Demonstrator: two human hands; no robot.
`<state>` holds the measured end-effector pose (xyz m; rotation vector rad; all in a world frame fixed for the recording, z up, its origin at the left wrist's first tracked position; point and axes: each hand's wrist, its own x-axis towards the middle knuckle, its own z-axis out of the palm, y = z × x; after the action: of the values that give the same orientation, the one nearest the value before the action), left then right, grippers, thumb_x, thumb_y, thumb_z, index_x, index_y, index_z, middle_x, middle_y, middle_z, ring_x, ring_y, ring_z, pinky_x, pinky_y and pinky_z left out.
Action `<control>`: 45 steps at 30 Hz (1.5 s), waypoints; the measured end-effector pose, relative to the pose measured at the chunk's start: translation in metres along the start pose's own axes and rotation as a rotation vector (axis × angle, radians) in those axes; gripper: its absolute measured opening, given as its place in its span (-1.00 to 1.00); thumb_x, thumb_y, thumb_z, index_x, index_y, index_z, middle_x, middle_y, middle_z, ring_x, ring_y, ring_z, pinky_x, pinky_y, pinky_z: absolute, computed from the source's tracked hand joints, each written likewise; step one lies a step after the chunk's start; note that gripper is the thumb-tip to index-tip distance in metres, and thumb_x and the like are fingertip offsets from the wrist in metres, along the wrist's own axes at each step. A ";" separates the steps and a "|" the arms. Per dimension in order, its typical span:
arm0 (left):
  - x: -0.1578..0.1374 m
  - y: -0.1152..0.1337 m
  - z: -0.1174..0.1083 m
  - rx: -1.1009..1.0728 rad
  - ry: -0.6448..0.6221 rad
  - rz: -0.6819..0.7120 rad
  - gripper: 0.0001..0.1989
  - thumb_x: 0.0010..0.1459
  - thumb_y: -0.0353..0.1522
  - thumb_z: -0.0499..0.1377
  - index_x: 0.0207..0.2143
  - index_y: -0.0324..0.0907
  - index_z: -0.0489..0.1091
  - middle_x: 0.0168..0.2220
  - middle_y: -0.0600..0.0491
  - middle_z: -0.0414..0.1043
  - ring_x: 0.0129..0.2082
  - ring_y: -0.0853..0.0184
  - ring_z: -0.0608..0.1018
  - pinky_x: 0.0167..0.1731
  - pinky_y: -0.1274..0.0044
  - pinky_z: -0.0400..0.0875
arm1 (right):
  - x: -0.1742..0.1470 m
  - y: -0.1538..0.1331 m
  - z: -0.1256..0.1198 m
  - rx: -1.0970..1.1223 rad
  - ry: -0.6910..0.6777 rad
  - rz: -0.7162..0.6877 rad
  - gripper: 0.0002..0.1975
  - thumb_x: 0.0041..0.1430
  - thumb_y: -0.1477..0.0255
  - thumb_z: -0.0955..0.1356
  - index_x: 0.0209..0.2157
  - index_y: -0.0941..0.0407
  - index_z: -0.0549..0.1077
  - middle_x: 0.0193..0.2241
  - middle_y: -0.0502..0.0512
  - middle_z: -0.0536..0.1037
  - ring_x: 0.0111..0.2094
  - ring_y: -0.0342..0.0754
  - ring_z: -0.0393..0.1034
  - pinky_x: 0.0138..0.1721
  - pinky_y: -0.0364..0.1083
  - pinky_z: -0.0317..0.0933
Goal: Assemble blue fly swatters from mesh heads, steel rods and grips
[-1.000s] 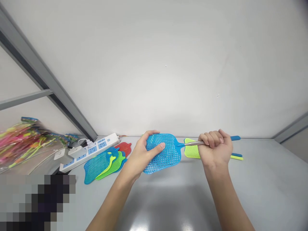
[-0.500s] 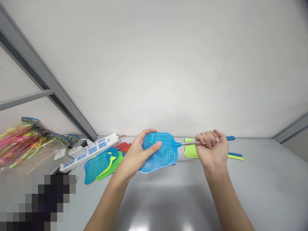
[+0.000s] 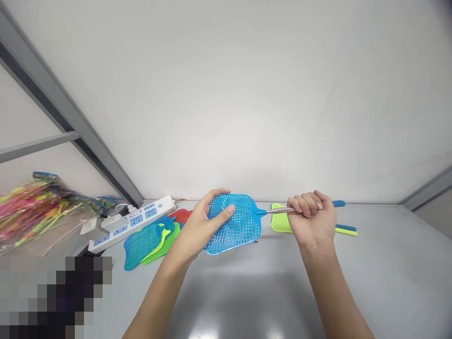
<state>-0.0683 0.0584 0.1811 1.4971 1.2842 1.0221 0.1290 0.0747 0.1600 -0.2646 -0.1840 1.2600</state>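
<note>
Both my hands hold one blue fly swatter level above the table. My left hand grips the left side of its perforated head, thumb on the near face and fingers behind. My right hand is wrapped round its thin metal shaft, palm side showing. A blue handle end sticks out to the right of that hand. Behind the right hand lies a yellow-green swatter head; a yellow-green handle and a blue one beside it show on the far side of the wrist.
Left of my hands lie overlapping swatter heads: blue, green and red. Behind them runs a white power strip with plugs and cables. Bagged colourful items are at far left. A wall rises along the table's back edge.
Hardly anything differs. Both hands keep the same grip on the blue fly swatter, and the whole view has shifted very slightly.
</note>
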 end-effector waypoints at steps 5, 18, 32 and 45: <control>0.000 0.000 -0.001 0.026 0.001 0.016 -0.61 -0.04 -0.18 0.07 -0.11 -0.04 0.22 -0.25 0.06 0.33 -0.31 0.34 0.41 -0.35 0.53 0.32 | -0.001 0.000 0.002 0.013 0.018 0.010 -0.65 -0.08 0.52 0.20 -0.70 0.13 -0.15 -0.78 -0.18 -0.23 -0.76 -0.26 -0.30 -0.73 -0.23 -0.09; -0.002 -0.001 0.002 0.140 0.047 0.093 -0.62 -0.02 -0.17 0.05 -0.12 -0.04 0.24 -0.19 0.07 0.33 -0.24 0.32 0.40 -0.29 0.52 0.29 | -0.003 -0.003 0.002 0.024 0.063 0.008 -0.66 -0.10 0.53 0.20 -0.69 0.12 -0.16 -0.77 -0.17 -0.23 -0.76 -0.26 -0.31 -0.74 -0.23 -0.11; 0.002 -0.013 0.009 0.181 0.046 0.113 -0.52 0.00 -0.11 0.00 -0.01 -0.01 0.13 -0.06 0.06 0.24 -0.14 0.29 0.35 -0.20 0.49 0.25 | -0.006 -0.020 0.005 0.033 0.060 -0.003 -0.68 -0.10 0.55 0.17 -0.69 0.12 -0.16 -0.78 -0.17 -0.20 -0.77 -0.25 -0.30 -0.74 -0.21 -0.10; 0.031 -0.017 0.025 0.441 0.149 0.357 -0.51 0.05 -0.11 -0.09 -0.01 -0.16 0.11 0.00 -0.06 0.16 -0.10 0.26 0.31 -0.17 0.45 0.23 | -0.008 -0.035 -0.007 0.021 0.079 -0.115 -0.71 -0.11 0.55 0.16 -0.69 0.12 -0.15 -0.81 -0.17 -0.15 -0.78 -0.25 -0.26 -0.73 -0.21 -0.10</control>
<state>-0.0452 0.0878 0.1591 2.0746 1.4435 1.1412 0.1610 0.0562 0.1638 -0.2815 -0.1161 1.1354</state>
